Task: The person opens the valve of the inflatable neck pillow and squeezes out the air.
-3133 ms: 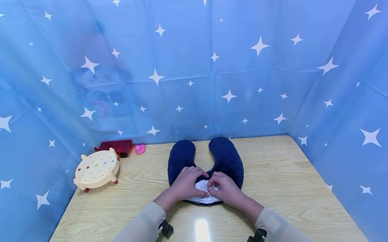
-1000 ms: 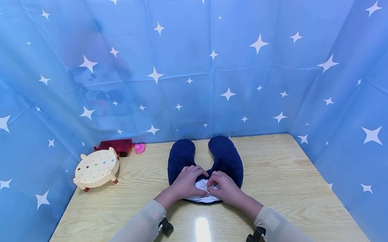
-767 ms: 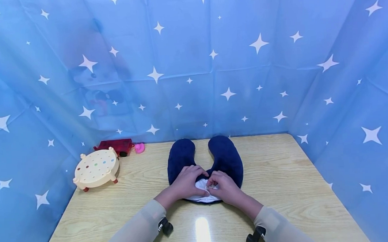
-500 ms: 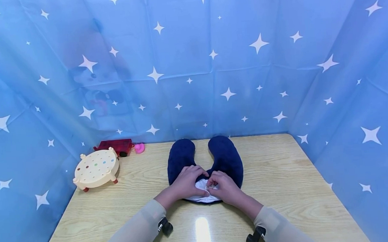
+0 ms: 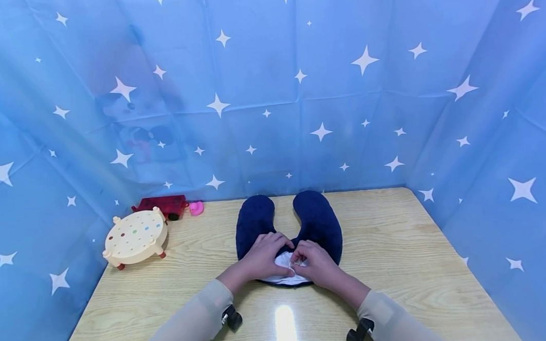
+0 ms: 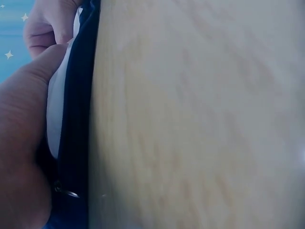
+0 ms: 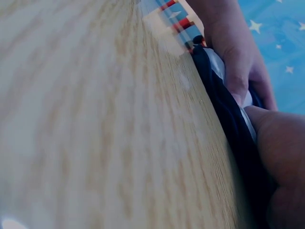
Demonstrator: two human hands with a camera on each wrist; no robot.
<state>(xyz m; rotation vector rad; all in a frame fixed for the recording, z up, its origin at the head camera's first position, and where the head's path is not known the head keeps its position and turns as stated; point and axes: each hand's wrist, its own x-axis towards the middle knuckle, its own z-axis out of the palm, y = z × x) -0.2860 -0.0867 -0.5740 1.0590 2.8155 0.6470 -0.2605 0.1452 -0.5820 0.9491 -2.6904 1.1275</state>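
Note:
A navy U-shaped neck pillow [image 5: 319, 222] lies on the table, arms pointing away from me. Its cover gapes at the near curve, baring a white inner lining [image 5: 279, 280]. My left hand [image 5: 262, 256] grips the pillow left of the gap, fingers over the navy cloth, thumb on the white lining. My right hand [image 5: 318, 265] pinches the white fabric between thumb and curled forefinger, close to the left thumb. A metal zipper pull [image 6: 66, 192] shows on the navy edge in the left wrist view. What lies inside the gap is mostly hidden by the hands.
On the wooden table [image 5: 421, 265], a cream round stool-like toy [image 5: 135, 237] with colored dots sits at the left. Behind it are a dark red toy cart [image 5: 163, 204] and a pink toy duck [image 5: 196, 208]. A blue star-printed curtain [image 5: 271, 134] encloses the table's back and sides.
Both hands keep the same place and hold on the pillow. The head view has shifted very slightly; otherwise nothing has visibly moved.

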